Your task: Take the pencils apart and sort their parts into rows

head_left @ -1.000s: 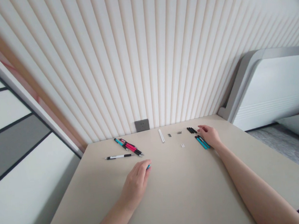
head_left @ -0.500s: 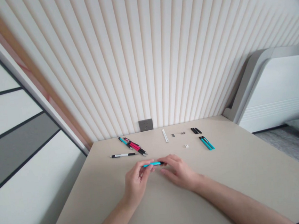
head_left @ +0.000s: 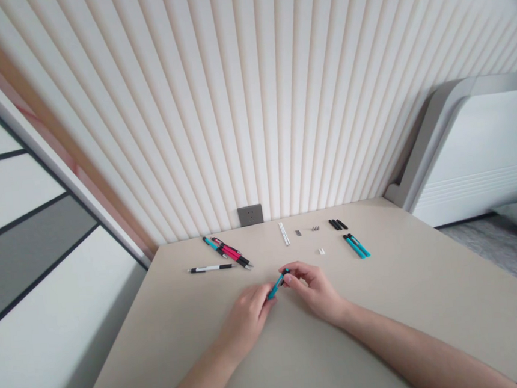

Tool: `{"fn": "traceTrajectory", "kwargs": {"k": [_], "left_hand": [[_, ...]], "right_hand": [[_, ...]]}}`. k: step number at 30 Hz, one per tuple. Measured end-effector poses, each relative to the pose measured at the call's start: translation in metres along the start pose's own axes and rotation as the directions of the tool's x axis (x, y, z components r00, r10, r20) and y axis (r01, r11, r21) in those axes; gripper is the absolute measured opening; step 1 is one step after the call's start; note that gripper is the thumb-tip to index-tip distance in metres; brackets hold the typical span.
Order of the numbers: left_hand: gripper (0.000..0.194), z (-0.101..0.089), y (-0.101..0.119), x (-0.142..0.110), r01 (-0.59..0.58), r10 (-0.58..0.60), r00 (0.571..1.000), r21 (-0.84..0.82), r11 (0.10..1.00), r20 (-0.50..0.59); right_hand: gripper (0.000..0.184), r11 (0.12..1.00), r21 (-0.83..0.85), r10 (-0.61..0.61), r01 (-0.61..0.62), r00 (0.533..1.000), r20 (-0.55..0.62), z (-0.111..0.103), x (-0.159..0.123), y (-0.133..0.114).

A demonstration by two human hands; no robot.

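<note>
A teal pen barrel (head_left: 274,288) with a black upper end is held over the table between both hands, tilted with its black end up and to the right. My left hand (head_left: 248,313) is closed around its lower teal part. At the upper end, my right hand (head_left: 309,285) pinches the black part between thumb and fingers. Whether a small separate piece sits in the right fingertips is too small to tell. Beyond the hands lie small white parts (head_left: 321,251) and, farther right, teal pen barrels (head_left: 356,246).
On the table (head_left: 273,362), a white-and-black pen (head_left: 211,269), red pens (head_left: 233,253) and a teal pen (head_left: 214,247) lie at left. Toward the wall are white refills (head_left: 284,234), springs (head_left: 298,233), metal tips (head_left: 316,229) and black grips (head_left: 338,224). A wall socket (head_left: 250,214) sits behind.
The teal barrel has turned from nearly level to steeply tilted, its black end now up. My left hand has rolled over and moved slightly right; my right fingers have closed in on the black end.
</note>
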State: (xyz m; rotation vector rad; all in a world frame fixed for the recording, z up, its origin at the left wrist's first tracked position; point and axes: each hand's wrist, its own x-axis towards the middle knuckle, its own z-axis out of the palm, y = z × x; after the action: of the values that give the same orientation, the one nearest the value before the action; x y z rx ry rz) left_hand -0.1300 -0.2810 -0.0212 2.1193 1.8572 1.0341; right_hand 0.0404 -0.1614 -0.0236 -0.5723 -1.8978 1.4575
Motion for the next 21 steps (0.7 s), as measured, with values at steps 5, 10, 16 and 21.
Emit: {"fn": "traceTrajectory", "kwargs": {"k": [5,10,16,21], "left_hand": [[0.020,0.002,-0.004,0.000,0.036,-0.035,0.999,-0.022,0.999,0.023],[0.024,0.003,-0.006,0.000,0.039,-0.038,0.999,-0.067,0.997,0.017],[0.022,0.003,-0.005,0.001,0.024,-0.024,0.999,-0.023,0.999,-0.028],[0.015,0.000,-0.002,0.002,0.006,-0.005,0.999,0.036,0.999,-0.035]], "right_hand": [[0.029,0.994,-0.103,-0.020,0.020,1.000,-0.004,-0.001,0.001,-0.004],[0.031,0.996,-0.086,-0.020,0.015,0.998,-0.068,-0.003,0.003,-0.006],[0.032,1.000,-0.006,-0.029,0.029,0.991,-0.128,-0.006,0.005,-0.003],[0.036,0.892,-0.451,-0.098,-0.021,0.966,-0.240,-0.047,0.019,-0.017]]}}
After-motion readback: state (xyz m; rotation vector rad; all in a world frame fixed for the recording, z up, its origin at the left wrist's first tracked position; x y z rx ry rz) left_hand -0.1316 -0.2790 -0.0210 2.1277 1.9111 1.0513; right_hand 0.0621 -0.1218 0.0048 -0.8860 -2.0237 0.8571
